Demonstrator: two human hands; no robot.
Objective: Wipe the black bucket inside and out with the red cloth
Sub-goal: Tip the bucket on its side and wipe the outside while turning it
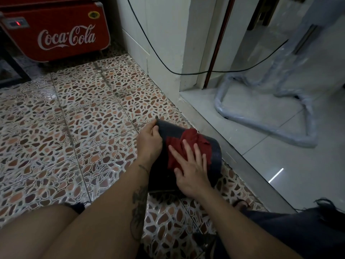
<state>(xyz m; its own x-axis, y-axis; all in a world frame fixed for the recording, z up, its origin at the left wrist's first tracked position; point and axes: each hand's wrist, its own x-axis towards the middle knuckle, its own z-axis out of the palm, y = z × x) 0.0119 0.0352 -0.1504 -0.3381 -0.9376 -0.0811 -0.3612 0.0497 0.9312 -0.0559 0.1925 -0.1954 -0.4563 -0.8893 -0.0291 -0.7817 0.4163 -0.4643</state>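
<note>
Low in the frame, both forearms reach forward over the pebble-patterned floor tiles (65, 113). Just below centre, the right hand (192, 167) lies flat, fingers spread, pressing the crumpled red cloth (184, 144) onto the outer wall of the black plastic bucket (216, 152), which seems tipped on its side. The left hand (150, 141) curls its fingers over the far edge, steadying it. Best bet: keep firm palm pressure, sweep overlapping strokes, roll the bucket onward. Upper left, a red Coca-Cola cooler (56, 32) stands.
</note>
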